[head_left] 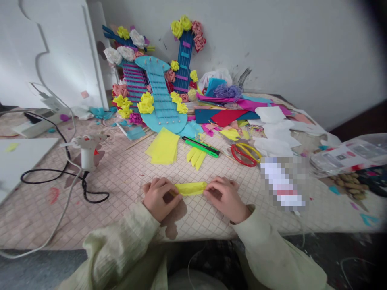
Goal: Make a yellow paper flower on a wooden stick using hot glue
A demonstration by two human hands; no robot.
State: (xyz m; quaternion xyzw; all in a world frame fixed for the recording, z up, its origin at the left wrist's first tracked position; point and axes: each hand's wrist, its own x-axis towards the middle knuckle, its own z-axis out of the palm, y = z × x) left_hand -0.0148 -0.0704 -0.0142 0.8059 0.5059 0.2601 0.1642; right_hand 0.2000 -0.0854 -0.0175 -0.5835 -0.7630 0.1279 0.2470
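Observation:
A narrow folded strip of yellow paper (191,188) lies across the table's near middle, held at both ends. My left hand (159,197) pinches its left end with curled fingers. My right hand (225,197) presses and grips its right end. Both wrists rest on the checked tablecloth (121,177). Just beyond lie a stack of yellow paper sheets (163,147), a few cut yellow strips (196,157), a green utility knife (201,146) and red-and-yellow scissors (244,154).
A white glue gun (86,149) with a black cord stands at the left. Blue guitar-shaped crafts with paper flowers (157,88) lean on the back wall. Coloured paper and white sheets (272,129) pile at the right. A white board (21,157) lies far left.

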